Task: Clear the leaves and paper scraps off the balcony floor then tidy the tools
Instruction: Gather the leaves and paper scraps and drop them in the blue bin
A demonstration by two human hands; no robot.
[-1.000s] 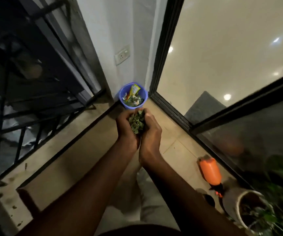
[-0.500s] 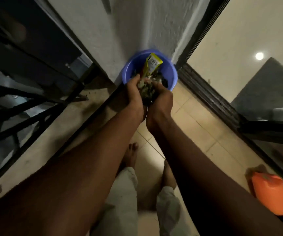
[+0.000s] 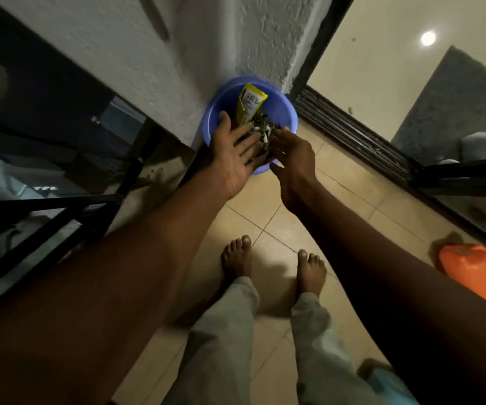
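My left hand is spread flat, palm turned up and fingers straight, holding nothing. My right hand is just beside it, fingers loose and extended with its back towards me, also gripping nothing. The two hands are slightly apart, both over the near rim of the blue plastic bucket.

The leaves and paper scraps are a dark and pale clump right at my fingertips, inside the bucket's mouth. I cannot tell whether they are dropping or already lying there. Beyond my left fingers a yellow wrapper with a barcode stands tilted in the bucket.

The bucket sits in the corner beyond both hands, against the rough white wall. My bare feet are on the beige floor tiles below my wrists. An orange spray bottle lies well off to the right of my right arm, and the black railing runs to the left of my left arm.
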